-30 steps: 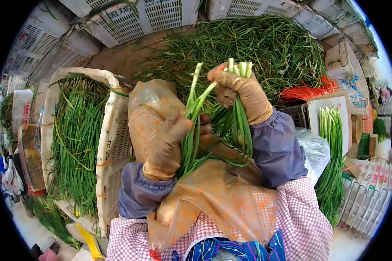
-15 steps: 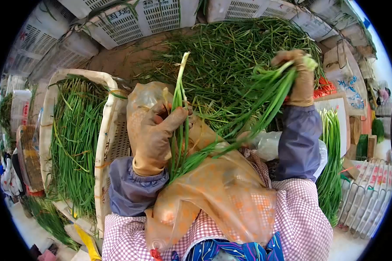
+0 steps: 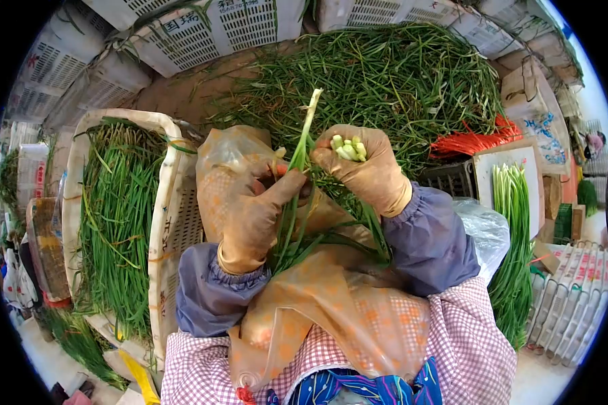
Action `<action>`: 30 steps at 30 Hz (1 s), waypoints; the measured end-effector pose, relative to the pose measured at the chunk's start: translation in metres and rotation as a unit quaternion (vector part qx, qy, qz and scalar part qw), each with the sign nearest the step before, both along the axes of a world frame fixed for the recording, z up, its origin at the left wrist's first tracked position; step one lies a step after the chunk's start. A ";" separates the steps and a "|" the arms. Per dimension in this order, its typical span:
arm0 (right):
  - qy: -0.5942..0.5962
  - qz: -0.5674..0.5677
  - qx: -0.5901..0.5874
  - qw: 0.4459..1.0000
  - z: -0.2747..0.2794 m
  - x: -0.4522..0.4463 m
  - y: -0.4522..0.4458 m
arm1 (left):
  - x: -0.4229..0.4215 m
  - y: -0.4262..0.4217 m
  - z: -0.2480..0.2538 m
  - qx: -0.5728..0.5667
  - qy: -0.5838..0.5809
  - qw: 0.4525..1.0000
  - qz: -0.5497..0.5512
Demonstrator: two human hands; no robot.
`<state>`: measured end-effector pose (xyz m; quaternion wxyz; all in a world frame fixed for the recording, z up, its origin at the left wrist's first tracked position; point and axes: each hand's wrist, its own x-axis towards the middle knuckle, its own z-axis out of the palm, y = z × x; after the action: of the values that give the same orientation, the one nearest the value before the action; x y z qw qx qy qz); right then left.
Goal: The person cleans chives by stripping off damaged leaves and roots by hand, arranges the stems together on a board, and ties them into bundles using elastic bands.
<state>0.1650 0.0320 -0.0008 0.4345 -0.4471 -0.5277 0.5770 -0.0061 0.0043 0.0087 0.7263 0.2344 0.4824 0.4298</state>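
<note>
My left hand (image 3: 255, 217), in a tan glove, pinches a few garlic chives (image 3: 305, 137), their pale root end pointing up and the green leaves hanging down over my lap. Close beside it, my right hand (image 3: 378, 169), gloved too, is wrapped round a small bunch of garlic chives (image 3: 349, 148). The white ends of this bunch stick out above the fist, and its leaves trail below. Under both hands, a translucent orange-patterned plastic apron (image 3: 331, 290) covers my lap.
A white plastic crate (image 3: 157, 236) full of chives stands at left. Loose chives (image 3: 385, 88) are heaped on the ground ahead. Red ties (image 3: 476, 138) lie at right, near a neat stack of chives (image 3: 510, 250). More white crates (image 3: 230, 30) line the back.
My right hand has come down and left with its bunch, from the far right to beside my left hand. The left hand has shifted slightly right, its stalk tilting further right.
</note>
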 end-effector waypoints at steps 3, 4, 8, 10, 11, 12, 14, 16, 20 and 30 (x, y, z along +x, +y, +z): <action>-0.190 0.013 0.092 0.977 0.009 0.007 0.002 | 0.002 -0.001 -0.003 -0.018 -0.022 1.000 -0.007; -0.193 0.011 0.091 0.977 0.010 0.007 0.002 | 0.002 -0.001 -0.004 -0.032 -0.026 0.999 -0.003; -0.367 -0.059 0.360 0.856 -0.004 0.020 0.016 | -0.002 -0.003 -0.005 -0.021 0.010 1.000 -0.021; -0.398 -0.155 0.341 0.838 -0.002 0.048 0.039 | -0.007 -0.007 -0.002 -0.038 0.008 0.998 -0.049; -0.419 -0.215 0.304 0.828 -0.008 0.069 0.053 | -0.008 -0.007 0.000 -0.038 0.009 0.998 -0.049; -0.506 -0.269 0.232 0.786 -0.007 0.088 0.065 | -0.007 -0.008 0.003 -0.037 0.013 0.998 -0.053; -0.585 -0.282 0.153 0.745 -0.006 0.117 0.078 | -0.004 -0.010 0.003 -0.035 0.017 0.998 -0.056; -0.257 -0.229 0.140 0.928 0.005 0.101 0.058 | 0.002 -0.014 -0.005 0.018 0.090 0.995 -0.025; -0.244 0.039 0.193 0.949 0.027 0.044 0.024 | 0.008 -0.011 -0.011 -0.009 0.094 0.993 -0.071; -0.352 -0.255 0.199 0.878 -0.010 0.105 0.076 | 0.001 -0.017 -0.006 0.009 0.100 0.995 -0.028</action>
<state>0.2698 0.1078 -0.0107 0.4320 -0.6437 -0.6175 0.1331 -0.0051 -0.0130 0.0022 0.6840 0.2957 0.5423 0.3881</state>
